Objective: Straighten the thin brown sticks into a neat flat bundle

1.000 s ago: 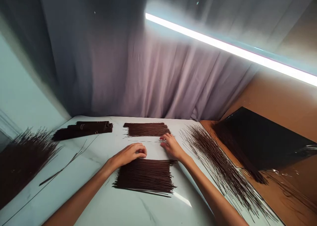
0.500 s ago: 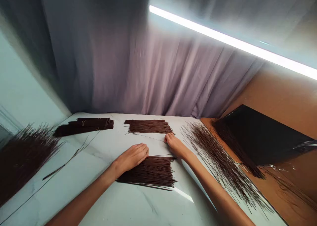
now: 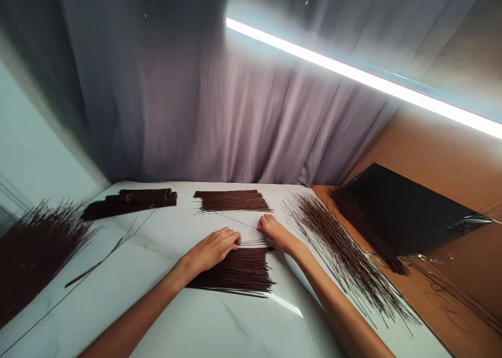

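A row of thin dark brown sticks (image 3: pixel 243 274) lies side by side on the table in front of me. My left hand (image 3: pixel 219 247) rests over its far left corner, fingers curled and pressed together at the ends of a few loose sticks (image 3: pixel 253 242). These stretch across to my right hand (image 3: pixel 274 231), which hides their other ends. That hand is closed, thumb and fingers pinched at the end of one single thin stick (image 3: pixel 237 220) slanting off to the left. Farther back lies a second flat row of sticks (image 3: pixel 233 200), apart from both hands.
Tied dark bundles (image 3: pixel 135 201) lie at the back left, near a large loose heap (image 3: pixel 39 253). A few stray sticks (image 3: pixel 104 258) cross the left side. To the right are a spread pile (image 3: pixel 349 253) and a black plastic sheet (image 3: pixel 408 211). A grey curtain (image 3: pixel 235 112) hangs behind.
More loose sticks now show between my hands, just beyond the near row. My left hand has shifted slightly right. The whole view has moved a little.
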A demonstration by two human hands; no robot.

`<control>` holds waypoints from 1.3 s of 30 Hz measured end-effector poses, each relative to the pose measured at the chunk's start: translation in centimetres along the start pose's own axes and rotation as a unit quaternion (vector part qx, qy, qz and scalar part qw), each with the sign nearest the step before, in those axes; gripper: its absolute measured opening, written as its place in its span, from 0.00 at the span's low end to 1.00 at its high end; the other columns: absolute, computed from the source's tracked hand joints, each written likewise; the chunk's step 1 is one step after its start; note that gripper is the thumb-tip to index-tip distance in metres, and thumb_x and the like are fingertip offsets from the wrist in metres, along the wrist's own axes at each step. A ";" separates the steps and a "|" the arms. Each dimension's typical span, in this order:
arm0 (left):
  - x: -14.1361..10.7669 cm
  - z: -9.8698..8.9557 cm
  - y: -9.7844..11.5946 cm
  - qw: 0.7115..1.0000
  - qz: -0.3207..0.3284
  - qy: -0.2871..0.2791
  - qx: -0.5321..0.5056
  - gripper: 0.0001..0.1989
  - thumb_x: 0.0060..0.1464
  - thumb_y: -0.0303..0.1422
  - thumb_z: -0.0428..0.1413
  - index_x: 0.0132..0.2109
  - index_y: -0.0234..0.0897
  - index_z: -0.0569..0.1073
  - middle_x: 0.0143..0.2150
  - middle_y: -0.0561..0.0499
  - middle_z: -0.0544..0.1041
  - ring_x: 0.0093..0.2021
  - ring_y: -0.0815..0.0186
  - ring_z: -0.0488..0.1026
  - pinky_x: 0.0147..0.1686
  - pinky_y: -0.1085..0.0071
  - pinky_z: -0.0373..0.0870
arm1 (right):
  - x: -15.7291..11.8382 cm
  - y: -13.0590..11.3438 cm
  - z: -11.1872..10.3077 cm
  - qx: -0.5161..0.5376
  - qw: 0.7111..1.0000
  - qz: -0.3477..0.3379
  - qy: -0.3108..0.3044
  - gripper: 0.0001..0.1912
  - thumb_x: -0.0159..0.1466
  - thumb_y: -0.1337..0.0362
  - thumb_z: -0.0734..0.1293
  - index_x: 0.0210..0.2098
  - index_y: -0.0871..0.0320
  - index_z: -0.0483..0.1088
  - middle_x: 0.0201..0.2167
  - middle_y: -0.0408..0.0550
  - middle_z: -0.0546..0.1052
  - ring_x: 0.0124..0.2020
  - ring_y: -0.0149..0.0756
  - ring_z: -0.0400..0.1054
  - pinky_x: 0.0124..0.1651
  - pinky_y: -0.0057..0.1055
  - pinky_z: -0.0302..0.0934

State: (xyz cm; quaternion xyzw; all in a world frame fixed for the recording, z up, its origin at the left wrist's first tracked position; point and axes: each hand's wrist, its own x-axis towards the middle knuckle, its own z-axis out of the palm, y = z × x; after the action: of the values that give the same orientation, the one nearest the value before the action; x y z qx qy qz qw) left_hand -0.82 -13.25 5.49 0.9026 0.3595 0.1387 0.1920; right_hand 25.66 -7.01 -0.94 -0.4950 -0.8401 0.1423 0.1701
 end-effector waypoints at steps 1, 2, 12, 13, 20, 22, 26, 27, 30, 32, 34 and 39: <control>-0.1 0.0 0.0 1.000 0.003 0.000 0.005 0.08 0.69 0.27 0.50 0.40 0.40 0.70 0.41 0.52 0.77 0.43 0.61 0.72 0.45 0.68 0.66 | -0.1 0.2 -0.2 0.011 1.000 0.002 -0.002 0.17 0.71 0.58 0.67 0.56 0.58 0.69 0.54 0.52 0.74 0.50 0.42 0.73 0.51 0.45 0.71; -0.1 0.0 -0.1 1.000 0.006 0.000 0.009 0.07 0.69 0.28 0.50 0.40 0.40 0.70 0.40 0.52 0.77 0.43 0.61 0.72 0.44 0.68 0.66 | -0.2 0.4 -0.4 0.024 1.000 0.005 -0.005 0.17 0.71 0.58 0.67 0.56 0.59 0.69 0.54 0.52 0.74 0.49 0.41 0.73 0.50 0.44 0.71; 1.2 0.7 -1.2 0.998 -0.003 0.027 0.060 0.05 0.69 0.33 0.54 0.41 0.39 0.71 0.43 0.50 0.75 0.45 0.59 0.73 0.44 0.66 0.67 | 0.9 1.5 -0.1 0.063 0.998 0.027 -0.013 0.18 0.71 0.58 0.68 0.56 0.59 0.69 0.54 0.52 0.74 0.49 0.42 0.73 0.50 0.44 0.71; 1.3 0.6 -1.3 0.998 0.002 0.021 0.061 0.06 0.69 0.32 0.53 0.40 0.40 0.71 0.41 0.51 0.74 0.44 0.60 0.73 0.43 0.67 0.68 | 0.8 1.4 0.0 0.060 0.998 0.027 -0.007 0.18 0.71 0.58 0.67 0.56 0.58 0.69 0.55 0.52 0.74 0.50 0.42 0.73 0.51 0.45 0.71; 1.2 1.2 -1.5 0.995 0.034 -0.006 0.088 0.09 0.69 0.27 0.48 0.38 0.39 0.68 0.40 0.48 0.73 0.41 0.57 0.73 0.44 0.63 0.67 | -1.1 0.5 -1.1 0.073 0.997 0.006 -0.001 0.17 0.71 0.58 0.68 0.56 0.58 0.70 0.54 0.52 0.74 0.49 0.41 0.73 0.50 0.44 0.71; 0.9 1.4 -1.5 0.995 0.036 -0.010 0.088 0.10 0.69 0.25 0.46 0.37 0.39 0.66 0.39 0.48 0.73 0.40 0.57 0.72 0.44 0.62 0.68 | -2.5 0.5 -2.1 0.090 0.996 0.007 0.011 0.14 0.72 0.57 0.66 0.52 0.59 0.71 0.48 0.50 0.76 0.43 0.38 0.73 0.46 0.40 0.71; 0.3 0.8 -1.1 0.997 0.036 -0.015 0.064 0.12 0.66 0.20 0.44 0.37 0.40 0.63 0.37 0.50 0.71 0.37 0.60 0.70 0.42 0.64 0.68 | -5.7 -0.3 -3.9 0.127 0.991 0.011 0.050 0.14 0.75 0.57 0.57 0.39 0.59 0.68 0.33 0.45 0.73 0.32 0.34 0.65 0.37 0.33 0.64; 0.1 0.6 -0.9 0.998 0.033 -0.013 0.055 0.12 0.65 0.19 0.43 0.37 0.41 0.63 0.37 0.50 0.70 0.37 0.60 0.69 0.42 0.64 0.68 | -6.4 -0.5 -4.3 0.137 0.989 0.014 0.062 0.14 0.75 0.57 0.56 0.39 0.58 0.67 0.32 0.45 0.72 0.32 0.34 0.64 0.37 0.33 0.63; -0.3 -0.3 0.0 0.999 0.017 0.001 0.030 0.14 0.62 0.17 0.41 0.38 0.41 0.62 0.39 0.50 0.68 0.38 0.60 0.68 0.43 0.63 0.67 | -8.1 -1.4 -5.5 0.167 0.980 0.034 0.107 0.13 0.75 0.55 0.55 0.47 0.57 0.66 0.33 0.45 0.72 0.34 0.36 0.66 0.39 0.33 0.63; -0.6 -0.8 0.7 1.000 0.007 0.006 0.010 0.14 0.62 0.17 0.39 0.39 0.41 0.61 0.40 0.50 0.68 0.39 0.61 0.68 0.45 0.63 0.66 | -8.9 -2.0 -6.1 0.183 0.972 0.047 0.140 0.15 0.75 0.55 0.54 0.50 0.57 0.65 0.34 0.46 0.72 0.35 0.37 0.68 0.40 0.34 0.63; -1.0 -1.3 1.4 1.000 -0.004 0.006 -0.014 0.13 0.64 0.19 0.39 0.40 0.42 0.60 0.40 0.51 0.67 0.38 0.62 0.68 0.44 0.65 0.67 | -9.4 -2.7 -6.6 0.195 0.965 0.055 0.169 0.15 0.75 0.55 0.53 0.49 0.56 0.65 0.34 0.47 0.72 0.35 0.37 0.68 0.39 0.34 0.64; -1.7 -1.9 2.9 0.992 -0.052 0.022 -0.110 0.09 0.71 0.29 0.38 0.40 0.43 0.59 0.38 0.54 0.67 0.35 0.66 0.67 0.40 0.70 0.68 | -9.5 -5.5 -6.3 0.194 0.947 0.060 0.249 0.12 0.75 0.56 0.56 0.44 0.55 0.66 0.34 0.47 0.71 0.34 0.37 0.66 0.35 0.32 0.63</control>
State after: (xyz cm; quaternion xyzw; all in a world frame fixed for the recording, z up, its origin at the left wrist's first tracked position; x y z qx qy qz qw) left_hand -1.07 -15.91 8.31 0.8526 0.3926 0.1876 0.2892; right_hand 28.31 -17.50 5.58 -0.5213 -0.6959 0.1848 0.4580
